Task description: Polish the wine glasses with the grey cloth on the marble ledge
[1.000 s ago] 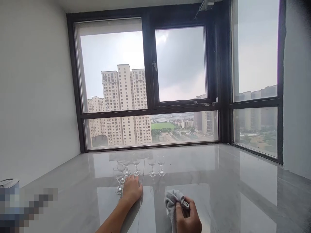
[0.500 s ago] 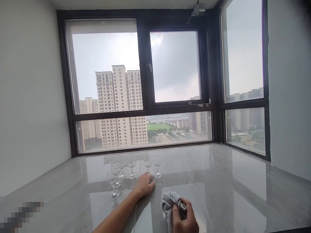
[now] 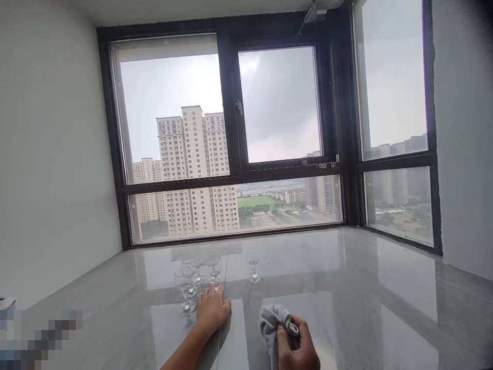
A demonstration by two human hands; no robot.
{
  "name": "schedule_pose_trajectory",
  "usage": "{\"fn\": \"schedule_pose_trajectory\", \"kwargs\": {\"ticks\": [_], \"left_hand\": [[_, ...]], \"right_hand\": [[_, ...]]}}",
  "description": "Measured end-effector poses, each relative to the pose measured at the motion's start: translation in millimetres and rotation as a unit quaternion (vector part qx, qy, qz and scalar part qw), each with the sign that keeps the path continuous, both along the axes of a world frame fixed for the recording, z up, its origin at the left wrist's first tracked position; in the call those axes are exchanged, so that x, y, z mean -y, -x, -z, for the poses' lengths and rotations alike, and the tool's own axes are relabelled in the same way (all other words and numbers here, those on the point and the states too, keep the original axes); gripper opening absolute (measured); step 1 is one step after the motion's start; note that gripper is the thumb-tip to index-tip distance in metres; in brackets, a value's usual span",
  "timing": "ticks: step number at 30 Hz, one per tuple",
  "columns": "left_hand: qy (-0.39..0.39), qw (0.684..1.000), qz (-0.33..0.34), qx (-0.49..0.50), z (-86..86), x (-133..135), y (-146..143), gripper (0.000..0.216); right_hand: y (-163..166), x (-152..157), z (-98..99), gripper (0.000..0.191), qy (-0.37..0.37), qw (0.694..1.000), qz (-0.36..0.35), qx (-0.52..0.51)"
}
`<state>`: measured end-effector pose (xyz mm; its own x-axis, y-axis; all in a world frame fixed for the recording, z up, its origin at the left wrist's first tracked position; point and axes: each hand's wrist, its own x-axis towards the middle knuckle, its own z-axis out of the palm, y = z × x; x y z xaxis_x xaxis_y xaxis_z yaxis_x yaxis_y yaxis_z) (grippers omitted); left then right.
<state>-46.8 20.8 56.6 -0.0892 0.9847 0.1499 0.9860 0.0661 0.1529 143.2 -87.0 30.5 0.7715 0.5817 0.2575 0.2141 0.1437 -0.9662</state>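
Observation:
My left hand [image 3: 213, 311] rests low over the sill, its fingers closed around the base of a stemmed wine glass [image 3: 214, 265]; the foot is hidden behind the fingers. Close by on the left stand several more clear glasses, the nearest wine glass [image 3: 187, 307] upright beside my hand. Another wine glass [image 3: 253, 262] stands alone to the right. In my right hand [image 3: 298, 344] is a crumpled grey cloth [image 3: 274, 321], pinched between thumb and fingers above the shiny surface.
The glossy grey tiled sill [image 3: 339, 288] reflects the windows. A dark window frame [image 3: 288, 228] borders its back edge, with tall buildings outside. White walls [image 3: 57, 154] rise at both sides. A blurred patch [image 3: 42, 339] covers the lower left corner.
My left hand has moved left with a wine glass, bringing it among the glasses there and away from the lone one. My right hand keeps the cloth nearly in place. The view has shifted slightly.

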Motion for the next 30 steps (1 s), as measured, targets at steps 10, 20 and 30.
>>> {"fn": "schedule_pose_trajectory", "kwargs": {"ticks": [10,20,30], "left_hand": [[-0.012,1.0,-0.006,-0.01,13.3,11.0,-19.3,0.07],[-0.009,0.985,0.16,0.065,-2.3,-30.7,-82.0,0.06],[0.01,0.98,0.188,0.058,-0.5,-60.9,-100.4,0.058]], "right_hand": [[2.5,-3.8,0.1,0.032,-0.023,1.0,0.001,-0.006],[1.7,-5.2,1.7,0.028,-0.042,0.999,-0.01,-0.014],[1.1,-1.5,-2.9,0.026,-0.041,0.999,-0.006,-0.002]]}}
